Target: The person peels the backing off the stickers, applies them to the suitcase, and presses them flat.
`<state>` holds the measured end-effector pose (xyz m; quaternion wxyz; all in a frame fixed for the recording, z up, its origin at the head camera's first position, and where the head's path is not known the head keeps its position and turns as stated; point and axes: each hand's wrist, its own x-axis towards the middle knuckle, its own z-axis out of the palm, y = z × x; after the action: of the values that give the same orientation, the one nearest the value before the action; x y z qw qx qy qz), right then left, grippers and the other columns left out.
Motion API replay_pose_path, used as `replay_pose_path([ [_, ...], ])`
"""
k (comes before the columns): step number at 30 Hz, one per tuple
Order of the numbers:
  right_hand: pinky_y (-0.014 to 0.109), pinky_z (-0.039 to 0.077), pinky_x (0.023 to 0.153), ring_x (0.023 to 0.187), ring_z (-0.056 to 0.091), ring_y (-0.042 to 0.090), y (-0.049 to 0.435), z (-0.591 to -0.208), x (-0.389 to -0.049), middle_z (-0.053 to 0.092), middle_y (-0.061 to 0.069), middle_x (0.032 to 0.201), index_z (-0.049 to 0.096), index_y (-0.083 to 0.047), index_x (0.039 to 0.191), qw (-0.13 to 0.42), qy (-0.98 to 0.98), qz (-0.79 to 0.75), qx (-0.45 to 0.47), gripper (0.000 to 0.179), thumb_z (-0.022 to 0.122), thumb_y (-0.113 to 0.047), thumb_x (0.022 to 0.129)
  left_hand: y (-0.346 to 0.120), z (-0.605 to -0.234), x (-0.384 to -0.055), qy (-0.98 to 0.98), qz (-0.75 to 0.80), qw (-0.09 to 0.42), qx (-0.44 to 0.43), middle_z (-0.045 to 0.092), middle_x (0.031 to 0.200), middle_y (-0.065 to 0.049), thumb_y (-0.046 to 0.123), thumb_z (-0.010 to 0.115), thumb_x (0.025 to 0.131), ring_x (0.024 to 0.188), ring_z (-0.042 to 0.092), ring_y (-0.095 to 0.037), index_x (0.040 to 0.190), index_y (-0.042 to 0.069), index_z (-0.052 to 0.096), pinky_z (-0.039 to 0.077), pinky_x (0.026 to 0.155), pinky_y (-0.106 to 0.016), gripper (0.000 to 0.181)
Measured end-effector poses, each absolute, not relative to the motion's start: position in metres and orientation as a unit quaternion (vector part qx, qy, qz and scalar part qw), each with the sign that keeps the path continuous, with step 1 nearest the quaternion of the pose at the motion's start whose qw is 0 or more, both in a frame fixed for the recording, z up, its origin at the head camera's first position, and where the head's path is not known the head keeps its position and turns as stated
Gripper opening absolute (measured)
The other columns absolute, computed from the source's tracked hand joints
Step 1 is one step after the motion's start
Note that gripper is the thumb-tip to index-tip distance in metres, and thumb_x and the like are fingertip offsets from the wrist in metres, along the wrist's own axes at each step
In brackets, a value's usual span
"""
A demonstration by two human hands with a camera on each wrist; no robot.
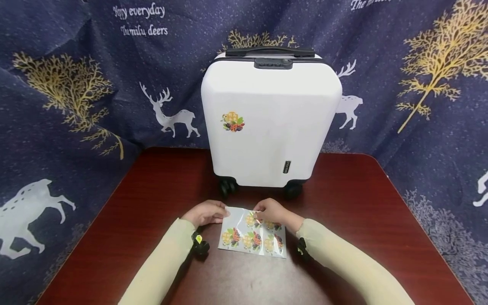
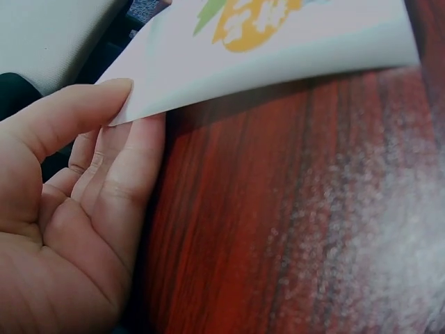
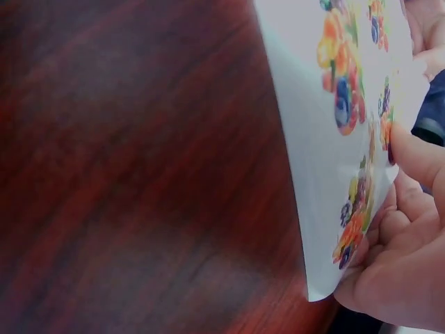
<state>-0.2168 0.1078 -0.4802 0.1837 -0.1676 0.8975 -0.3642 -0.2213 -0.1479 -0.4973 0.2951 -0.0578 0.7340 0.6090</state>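
A white sticker sheet [image 1: 238, 248] printed with several fruit-and-leaf stickers is held up over the table in front of the suitcase. My left hand [image 1: 207, 213] pinches its upper left corner between thumb and fingers, which the left wrist view shows closely. With thumb on top and fingers curled beneath, my right hand [image 1: 275, 212] grips the sheet's far edge, right of its middle. The upper left patch of the sheet carries no sticker. Behind both hands stands a white suitcase [image 1: 267, 123], upright on black wheels. One matching fruit sticker [image 1: 233, 122] is on the left of its front.
The dark red wooden table [image 1: 164, 182] shows glare near its front. On top of the suitcase are a black handle [image 1: 270, 51] and a combination lock [image 1: 273, 63]. A blue cloth [image 1: 126, 106] with deer and trees hangs behind.
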Motion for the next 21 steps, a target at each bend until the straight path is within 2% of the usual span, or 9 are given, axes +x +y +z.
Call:
replay_pose_path([
  [6,0.019,0.048,0.063,0.069,0.054,0.007,0.109,-0.48,-0.222,0.074,0.008,0.086,0.077,0.0,0.097,0.204,0.896,-0.357,-0.168,0.013,0.076,-0.011,0.09,-0.149,-0.496,-0.222,0.724,0.616,0.307,-0.046,0.069,0.081,0.001,-0.001,0.067,0.089,0.077,0.067,-0.007,0.106,-0.001,0.059,0.058,0.073,-0.019,0.019],
  [10,0.018,0.048,0.064,0.068,0.055,0.006,0.11,-0.479,-0.225,0.074,0.006,0.085,0.077,0.001,0.097,0.219,0.89,-0.362,-0.17,0.015,0.077,-0.012,0.09,-0.151,-0.494,-0.225,0.715,0.618,0.325,-0.024,0.071,0.083,0.003,0.001,0.063,0.091,0.079,0.067,-0.007,0.109,0.0,0.06,0.058,0.074,-0.02,0.018],
  [15,0.02,0.05,0.065,0.07,0.059,0.007,0.114,-0.478,-0.227,0.075,0.006,0.087,0.077,0.0,0.098,0.239,0.877,-0.387,-0.151,0.015,0.077,-0.013,0.09,-0.15,-0.493,-0.232,0.703,0.616,0.355,-0.006,0.075,0.09,0.0,0.012,0.061,0.097,0.085,0.071,-0.01,0.11,-0.001,0.067,0.061,0.08,-0.023,0.019],
  [21,0.02,0.051,0.066,0.071,0.061,0.007,0.118,-0.48,-0.228,0.076,0.006,0.088,0.078,0.0,0.099,0.262,0.864,-0.406,-0.142,0.017,0.078,-0.016,0.091,-0.138,-0.493,-0.239,0.71,0.579,0.4,0.009,0.076,0.086,0.0,0.024,0.062,0.098,0.081,0.072,-0.011,0.109,0.0,0.071,0.062,0.076,-0.026,0.028],
])
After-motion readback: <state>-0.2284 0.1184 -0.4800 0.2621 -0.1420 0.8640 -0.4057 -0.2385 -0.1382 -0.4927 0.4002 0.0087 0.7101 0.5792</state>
